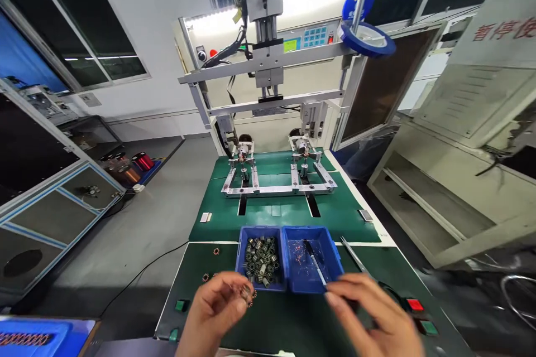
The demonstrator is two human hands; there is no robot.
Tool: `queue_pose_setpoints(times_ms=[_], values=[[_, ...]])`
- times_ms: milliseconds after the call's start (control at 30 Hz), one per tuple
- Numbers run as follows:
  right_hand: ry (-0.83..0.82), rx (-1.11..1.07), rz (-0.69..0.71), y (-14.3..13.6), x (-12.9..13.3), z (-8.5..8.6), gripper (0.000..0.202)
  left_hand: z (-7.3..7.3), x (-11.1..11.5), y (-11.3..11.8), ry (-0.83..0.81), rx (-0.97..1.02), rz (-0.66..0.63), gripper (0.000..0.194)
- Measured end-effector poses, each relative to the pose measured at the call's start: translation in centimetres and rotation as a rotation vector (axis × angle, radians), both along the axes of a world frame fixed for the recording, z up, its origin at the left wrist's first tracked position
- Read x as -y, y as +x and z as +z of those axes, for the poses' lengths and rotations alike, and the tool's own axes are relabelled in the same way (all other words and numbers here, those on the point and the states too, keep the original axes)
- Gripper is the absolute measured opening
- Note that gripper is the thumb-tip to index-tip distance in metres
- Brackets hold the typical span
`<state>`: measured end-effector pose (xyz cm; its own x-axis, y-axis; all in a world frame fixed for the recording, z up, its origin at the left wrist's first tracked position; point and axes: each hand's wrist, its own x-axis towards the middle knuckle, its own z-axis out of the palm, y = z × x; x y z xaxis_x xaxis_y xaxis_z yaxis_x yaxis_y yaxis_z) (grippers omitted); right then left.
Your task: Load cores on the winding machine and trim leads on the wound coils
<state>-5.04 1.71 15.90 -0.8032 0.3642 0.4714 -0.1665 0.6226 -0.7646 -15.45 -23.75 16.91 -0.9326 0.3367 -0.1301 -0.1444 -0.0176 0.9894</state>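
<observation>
My left hand (220,309) is closed in a pinch on a small ring-shaped wound core (246,293) with copper around its edge, in front of the left blue bin. My right hand (368,312) is at the front right corner of the right blue bin (335,259). Its thumb and forefinger close on the near end of a marker pen (315,263), which slants across that bin over small copper-coloured scraps. The left blue bin (240,259) holds many small metal cores (262,259). A few copper-wound cores (216,251) lie on the green mat left of it.
Tweezers (354,254) lie right of the bins. Behind stands a winding machine with a metal fixture frame (274,191) and two spindle heads. Red (414,304) and green (429,327) buttons sit at the bench's right. A blue tray (37,340) of wound cores is at lower left.
</observation>
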Motion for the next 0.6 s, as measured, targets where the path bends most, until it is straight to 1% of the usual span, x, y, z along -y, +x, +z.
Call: queue_pose_setpoints(times_ms=[33,67,133,167,233,267,333,367,400,433,467,533,567,600], values=[[-0.041,-0.010,0.106,-0.7,1.4,0.9,0.014,0.1,-0.9,0.7,0.092,0.084,-0.061,0.036],[-0.072,-0.025,0.206,-1.3,2.7,1.5,0.012,0.1,-1.7,1.3,0.147,0.147,-0.110,0.038],[-0.142,-0.032,0.316,-2.3,4.6,2.2,0.013,0.0,-2.9,1.9,0.174,0.197,-0.159,0.038],[-0.169,-0.035,0.341,-2.6,5.2,2.3,0.015,-0.1,-3.2,2.0,0.159,0.178,-0.170,0.037],[-0.202,-0.035,0.352,-2.9,5.9,2.1,0.020,-0.3,-3.5,2.2,0.080,0.057,-0.187,0.029],[-0.203,-0.032,0.357,-3.0,6.1,1.9,0.017,-0.4,-3.4,2.2,0.018,-0.020,-0.200,0.023],[-0.192,-0.004,0.375,-3.0,6.2,1.6,0.011,-0.5,-2.9,2.1,-0.120,-0.150,-0.240,0.014],[-0.188,0.013,0.380,-2.9,6.2,1.4,0.012,-0.5,-2.3,1.9,-0.184,-0.194,-0.251,0.011],[-0.192,0.027,0.380,-2.9,6.1,1.2,0.014,-0.7,-1.6,1.5,-0.243,-0.227,-0.236,0.009],[-0.203,0.037,0.376,-2.9,5.9,0.9,0.013,-0.9,-0.7,0.8,-0.301,-0.250,-0.185,0.010],[-0.219,0.039,0.363,-2.8,5.8,0.7,0.012,-1.1,0.3,0.0,-0.367,-0.260,-0.103,0.015],[-0.251,0.042,0.325,-2.7,5.4,0.2,0.010,-1.9,2.7,-2.3,-0.514,-0.250,0.113,0.028],[-0.264,0.050,0.308,-2.6,5.2,0.0,0.010,-2.4,3.9,-3.5,-0.591,-0.216,0.183,0.033],[-0.276,0.060,0.289,-2.5,5.1,-0.2,0.011,-2.8,5.0,-4.7,-0.633,-0.197,0.213,0.035]])
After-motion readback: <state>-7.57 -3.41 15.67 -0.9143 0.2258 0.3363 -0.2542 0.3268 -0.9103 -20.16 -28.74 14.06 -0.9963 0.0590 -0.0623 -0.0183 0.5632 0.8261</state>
